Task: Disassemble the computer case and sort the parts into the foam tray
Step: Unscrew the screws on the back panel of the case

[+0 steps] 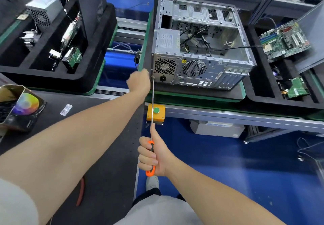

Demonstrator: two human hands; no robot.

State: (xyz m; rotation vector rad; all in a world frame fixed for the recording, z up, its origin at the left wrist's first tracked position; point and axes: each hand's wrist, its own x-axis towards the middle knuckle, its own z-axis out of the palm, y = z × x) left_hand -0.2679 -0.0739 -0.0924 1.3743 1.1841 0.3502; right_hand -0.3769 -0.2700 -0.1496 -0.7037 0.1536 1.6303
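A black foam tray at far left holds a power supply and circuit boards. The left grip is curled at the rear left corner of the computer case; whether it holds anything, I cannot tell. The right grip is closed around the orange handle of a long screwdriver, whose tip is at that rear edge. The case lies open-sided. To its right, a motherboard is propped in another foam tray.

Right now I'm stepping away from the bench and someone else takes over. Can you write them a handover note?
Left hand: at the computer case's rear left corner; grip hidden.
Right hand: holds the screwdriver, tip on a rear-edge screw by the power supply.
Done: case side open, motherboard in the right foam tray.
Left: power supply and cables still inside.
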